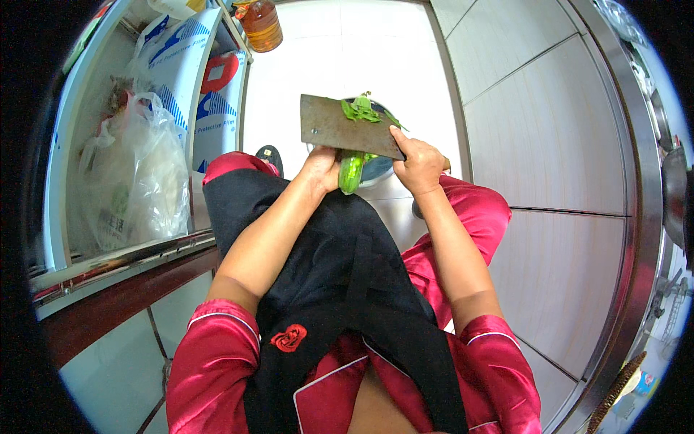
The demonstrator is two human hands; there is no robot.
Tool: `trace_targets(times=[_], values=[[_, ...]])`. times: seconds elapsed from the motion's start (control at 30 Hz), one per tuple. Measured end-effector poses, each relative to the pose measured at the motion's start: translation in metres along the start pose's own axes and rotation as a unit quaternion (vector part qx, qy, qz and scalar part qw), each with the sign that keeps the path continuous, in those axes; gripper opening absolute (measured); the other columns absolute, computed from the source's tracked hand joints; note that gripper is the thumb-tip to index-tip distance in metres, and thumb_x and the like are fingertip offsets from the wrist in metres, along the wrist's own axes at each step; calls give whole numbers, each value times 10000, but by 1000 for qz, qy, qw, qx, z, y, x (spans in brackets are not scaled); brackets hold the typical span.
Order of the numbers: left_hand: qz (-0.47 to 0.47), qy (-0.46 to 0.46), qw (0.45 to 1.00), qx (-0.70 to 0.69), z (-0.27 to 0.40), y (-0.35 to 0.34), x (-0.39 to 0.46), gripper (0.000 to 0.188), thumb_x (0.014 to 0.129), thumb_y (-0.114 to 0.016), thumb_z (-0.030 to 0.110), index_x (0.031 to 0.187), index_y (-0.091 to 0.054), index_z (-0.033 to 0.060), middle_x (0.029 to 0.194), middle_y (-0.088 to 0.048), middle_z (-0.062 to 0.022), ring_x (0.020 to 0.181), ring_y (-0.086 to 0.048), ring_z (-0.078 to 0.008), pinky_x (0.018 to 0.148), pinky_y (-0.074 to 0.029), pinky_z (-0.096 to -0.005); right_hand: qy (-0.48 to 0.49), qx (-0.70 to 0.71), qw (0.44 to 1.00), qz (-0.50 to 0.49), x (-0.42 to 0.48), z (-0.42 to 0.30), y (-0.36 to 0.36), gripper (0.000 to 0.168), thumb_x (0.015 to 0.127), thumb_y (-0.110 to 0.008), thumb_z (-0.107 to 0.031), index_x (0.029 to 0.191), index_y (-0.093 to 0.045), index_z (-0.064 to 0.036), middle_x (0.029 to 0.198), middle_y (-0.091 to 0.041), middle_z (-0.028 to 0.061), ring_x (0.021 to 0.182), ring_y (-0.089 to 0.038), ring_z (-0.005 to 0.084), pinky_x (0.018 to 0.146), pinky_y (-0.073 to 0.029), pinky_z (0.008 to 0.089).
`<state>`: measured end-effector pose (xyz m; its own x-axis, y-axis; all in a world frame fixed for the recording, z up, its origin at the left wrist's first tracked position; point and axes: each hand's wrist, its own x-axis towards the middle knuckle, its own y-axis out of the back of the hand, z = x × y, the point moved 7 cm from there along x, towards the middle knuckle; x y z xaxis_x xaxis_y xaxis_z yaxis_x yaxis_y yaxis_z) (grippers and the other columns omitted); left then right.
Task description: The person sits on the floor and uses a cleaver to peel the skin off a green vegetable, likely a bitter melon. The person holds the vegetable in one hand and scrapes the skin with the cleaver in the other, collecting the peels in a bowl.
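Note:
My right hand (420, 163) grips a broad cleaver (331, 122) near its handle end, thumb on the blade, which lies almost flat across the view. Green peel strips (362, 111) rest on the blade's far side. Below the blade, my left hand (324, 167) holds a cucumber (351, 174) whose near end shows pale, peeled streaks. The cleaver hides the cucumber's far part and my left fingertips. Under both hands a round, dark-lined bin or basin (377, 171) stands on the floor between my legs, mostly covered by the blade.
To the left, an open cabinet holds a clear plastic bag (143, 173) and film-covered panels (179, 65). A jug of amber liquid (261, 27) stands on the white tiled floor (325, 59). Panelled cabinet fronts (547, 130) and a metal-edged counter (621, 228) with utensils line the right.

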<state>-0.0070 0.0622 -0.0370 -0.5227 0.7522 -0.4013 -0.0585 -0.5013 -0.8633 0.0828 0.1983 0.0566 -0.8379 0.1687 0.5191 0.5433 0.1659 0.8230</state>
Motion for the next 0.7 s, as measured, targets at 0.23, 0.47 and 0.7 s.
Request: trace_targets(times=[0.23, 0.47, 0.7], values=[[4, -73, 996, -48, 9, 26, -7, 460, 988, -394, 446, 1263, -537, 106, 1264, -585, -141, 1148, -576, -311, 979, -489, -492, 104, 23, 994, -29, 5, -33, 19, 622, 588, -654, -75, 1196, -679, -203, 626, -581, 54, 571, -599, 258, 549, -475, 412], [-36, -81, 995, -37, 12, 3, -21, 506, 970, -415, 494, 1284, -529, 115, 1277, -579, -157, 1130, -583, -315, 976, -491, -491, 101, 28, 994, -19, 11, -25, 18, 625, 579, -652, -90, 1193, -679, -202, 603, -544, 36, 571, -586, 244, 547, -469, 397], [60, -85, 993, -48, 16, 7, -20, 469, 998, -347, 450, 1254, -544, 110, 1299, -563, -148, 1160, -563, -335, 983, -481, -518, 104, 28, 994, -14, 11, -35, 22, 621, 577, -654, -93, 1189, -679, -194, 609, -547, 32, 570, -587, 247, 557, -471, 389]])
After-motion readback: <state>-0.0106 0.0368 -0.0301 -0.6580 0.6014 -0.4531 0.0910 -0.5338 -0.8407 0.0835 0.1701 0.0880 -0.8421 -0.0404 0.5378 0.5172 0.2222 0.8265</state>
